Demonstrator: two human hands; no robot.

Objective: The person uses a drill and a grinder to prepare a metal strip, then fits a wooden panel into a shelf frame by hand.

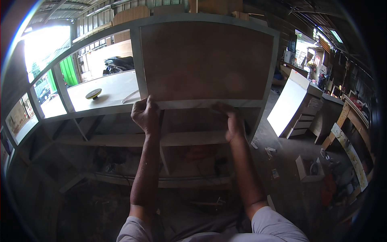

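Observation:
A brown rectangular panel [207,60] fills the right-hand opening of a large grey-white wooden frame [193,104]. At the panel's lower left corner is my left hand [145,115], closed, its thumb and forefinger brought together against the edge. Whatever they may pinch is too small or hidden to make out. Farther right, my right hand [231,121] reaches to the underside of the same bottom rail. Its fingers point left, stretched and slightly bent, with their tips against the rail; nothing shows in it.
Shelf boards [193,139] run below the frame. Beyond the left openings, a round yellow-edged pad [93,94] lies on a white board [115,86]. A white cabinet [284,103] stands at right, near an open box [309,169] and scraps [270,151] on the floor.

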